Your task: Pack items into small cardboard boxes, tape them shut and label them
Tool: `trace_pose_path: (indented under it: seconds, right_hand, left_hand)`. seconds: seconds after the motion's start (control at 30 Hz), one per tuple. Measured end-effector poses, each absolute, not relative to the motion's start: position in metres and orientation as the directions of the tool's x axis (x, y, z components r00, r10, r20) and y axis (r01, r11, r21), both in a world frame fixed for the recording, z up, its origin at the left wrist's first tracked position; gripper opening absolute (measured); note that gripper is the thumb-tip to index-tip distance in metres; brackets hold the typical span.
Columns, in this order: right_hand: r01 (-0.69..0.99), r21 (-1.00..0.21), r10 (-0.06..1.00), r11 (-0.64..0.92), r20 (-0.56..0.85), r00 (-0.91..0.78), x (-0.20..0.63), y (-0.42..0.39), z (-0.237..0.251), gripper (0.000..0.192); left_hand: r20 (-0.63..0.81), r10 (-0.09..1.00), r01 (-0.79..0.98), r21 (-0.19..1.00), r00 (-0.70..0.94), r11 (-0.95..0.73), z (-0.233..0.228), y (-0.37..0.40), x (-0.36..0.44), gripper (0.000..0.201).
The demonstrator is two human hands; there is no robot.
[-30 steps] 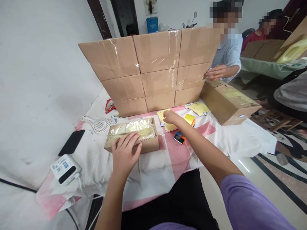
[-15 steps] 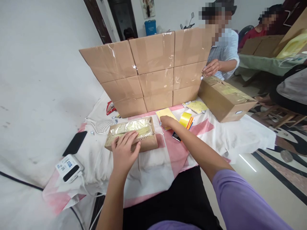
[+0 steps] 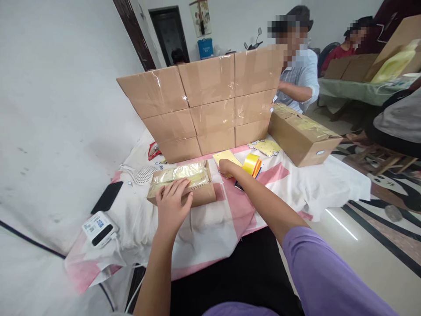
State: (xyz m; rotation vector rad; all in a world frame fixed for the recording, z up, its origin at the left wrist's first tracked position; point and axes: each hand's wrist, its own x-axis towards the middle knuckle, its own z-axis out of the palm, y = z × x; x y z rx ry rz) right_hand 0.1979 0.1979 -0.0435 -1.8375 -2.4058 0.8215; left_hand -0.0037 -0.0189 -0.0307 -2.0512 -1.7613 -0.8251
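Observation:
My left hand lies palm-down on a small cardboard box whose top is covered in yellowish tape, with the fingers spread over its near edge to hold it down. My right hand reaches past the box's right end, fingers pinched shut over a yellow sheet. A yellow tape roll stands on its edge just right of that hand, and the hand appears to hold the tape's loose end.
A wall of stacked taped cartons stands at the table's back. A long carton lies at the right, with a person behind it. A phone, a white device and a white mesh object lie at the left.
The tape roll has tipped from lying flat onto its edge and shifted left with my right hand. The other person's hand has left the long carton. My left hand stays on the box.

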Motion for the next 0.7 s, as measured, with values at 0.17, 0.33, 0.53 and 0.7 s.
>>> trace_pose_path:
  seconds: [0.17,0.33,0.53,0.7]
  right_hand:
    - [0.749,-0.627,0.961,0.214,-0.002,-0.276,0.213,0.160,-0.024,0.014]
    - [0.319,-0.858,0.911,0.403,0.343,-0.227,0.219,0.063,-0.002,0.021]
    - [-0.027,-0.890,0.878,0.455,0.453,-0.154,0.216,-0.037,0.020,0.023]
    - [-0.127,-0.889,0.880,0.441,0.456,-0.135,0.216,-0.064,0.024,0.025]
  left_hand:
    - [0.642,0.763,0.967,0.143,0.073,-0.212,-0.028,-0.020,0.000,0.029]
    - [0.794,0.608,0.908,0.240,0.020,-0.343,-0.010,-0.035,0.031,0.018]
    - [0.861,0.506,0.874,0.206,0.052,-0.440,0.012,-0.064,0.061,0.014]
    - [0.876,0.470,0.881,0.138,0.103,-0.452,0.016,-0.086,0.062,0.017]
